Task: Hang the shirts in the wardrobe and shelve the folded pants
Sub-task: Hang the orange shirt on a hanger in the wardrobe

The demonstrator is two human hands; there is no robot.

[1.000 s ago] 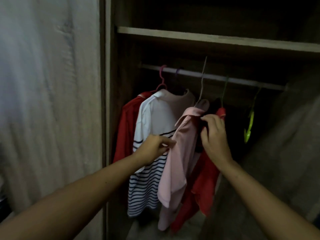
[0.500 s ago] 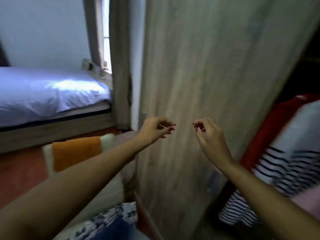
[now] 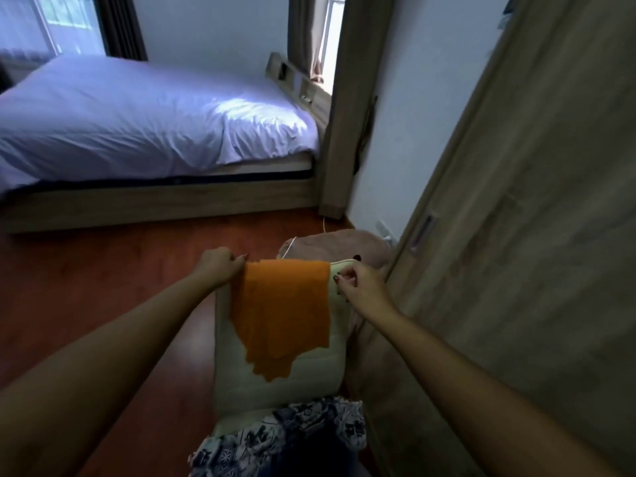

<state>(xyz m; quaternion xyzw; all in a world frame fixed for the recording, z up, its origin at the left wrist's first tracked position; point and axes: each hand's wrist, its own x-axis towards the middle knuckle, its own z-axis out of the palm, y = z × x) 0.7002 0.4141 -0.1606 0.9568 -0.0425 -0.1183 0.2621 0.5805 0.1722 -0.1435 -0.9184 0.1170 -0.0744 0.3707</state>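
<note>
An orange garment [image 3: 282, 311] lies draped over a cream folded item [image 3: 275, 380] on a pile by the wardrobe. My left hand [image 3: 220, 266] grips the orange garment's top left corner with curled fingers. At its top right corner, where orange meets cream, my right hand [image 3: 358, 284] pinches the fabric. A blue floral garment [image 3: 285, 438] lies at the near end of the pile. The wardrobe's inside and the hung shirts are out of view.
The open wardrobe door [image 3: 516, 235] stands close on the right. A pinkish-brown bundle [image 3: 337, 246] with a white cord sits behind the pile. A bed [image 3: 137, 115] with a white cover fills the left back, across the red-brown wooden floor [image 3: 86, 287].
My view swung left and down from the hanging shirts to the pile on the floor. Both hands let go of the pink shirt and now hold the orange garment's top corners.
</note>
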